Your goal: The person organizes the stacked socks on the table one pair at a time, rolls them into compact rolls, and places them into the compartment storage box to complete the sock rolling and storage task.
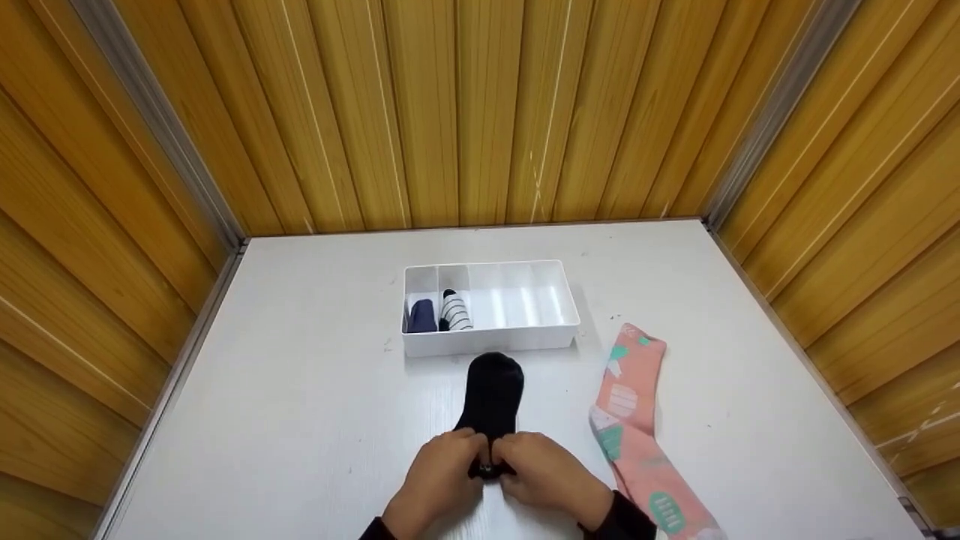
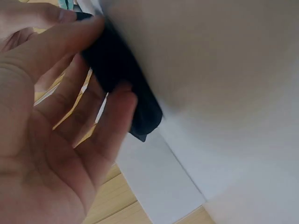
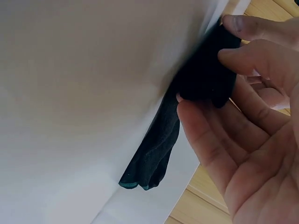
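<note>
My left hand (image 1: 446, 471) and right hand (image 1: 544, 472) both pinch the black sock (image 1: 493, 394) (its tip is near the white box (image 1: 491, 340)). A pink sock (image 1: 632, 401) lies to the right.

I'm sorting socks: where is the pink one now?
In the head view, the pink sock lies on the white table, right of the black sock, its near end beside the right sleeve.

Walls (image 1: 487, 112): yel-brn wood-look panels, L/back/R | corner strips (image 1: 159, 112): gry | tabletop (image 1: 315, 360): wht, flat
</note>
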Tool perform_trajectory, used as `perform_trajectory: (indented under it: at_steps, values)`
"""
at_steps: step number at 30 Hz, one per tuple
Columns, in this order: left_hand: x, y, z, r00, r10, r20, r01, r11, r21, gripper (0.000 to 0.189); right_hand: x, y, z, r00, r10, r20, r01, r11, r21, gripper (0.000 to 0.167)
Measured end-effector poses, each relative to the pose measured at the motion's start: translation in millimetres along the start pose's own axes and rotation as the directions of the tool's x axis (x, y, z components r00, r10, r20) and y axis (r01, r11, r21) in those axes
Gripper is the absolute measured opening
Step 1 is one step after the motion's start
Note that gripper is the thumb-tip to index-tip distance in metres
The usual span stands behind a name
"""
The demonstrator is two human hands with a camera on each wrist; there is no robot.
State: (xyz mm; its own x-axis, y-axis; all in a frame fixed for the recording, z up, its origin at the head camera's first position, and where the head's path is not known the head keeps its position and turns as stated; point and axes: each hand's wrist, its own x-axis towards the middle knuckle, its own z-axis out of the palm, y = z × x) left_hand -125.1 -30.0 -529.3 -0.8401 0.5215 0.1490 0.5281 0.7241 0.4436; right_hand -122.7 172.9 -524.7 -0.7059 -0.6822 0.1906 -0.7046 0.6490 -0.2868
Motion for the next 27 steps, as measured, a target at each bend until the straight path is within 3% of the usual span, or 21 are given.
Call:
perform_trajectory:
  at_steps: [7,12,20,27]
  values:
    - [5.5,-6.9,-10.7,0.994,-0.022,0.110,0.037,0.989,-0.141,0.014,-0.6,-4.7,-5.6,1.000,0.009,-0.006,-0.010,0.992,-0.125,0.024]
    - [3.7,-7.9,-12.7,0.994,-0.021,0.108,0.041,0.983,-0.179,0.011,-0.7,-4.0,-6.7,0.999,0.034,0.039,-0.030,0.994,-0.100,0.016]
    - [-0.7,-4.0,-12.9,0.997,-0.035,0.070,0.041,0.995,-0.090,0.013,0.2,0.1,-7.0,0.998,0.051,0.046,-0.050,0.998,-0.036,0.010]
    - [-3.4,-5.2,-12.3,0.998,-0.023,0.059,0.027,0.997,-0.074,0.014,1.5,1.9,-6.1,0.995,0.066,0.073,-0.065,0.998,-0.008,0.009]
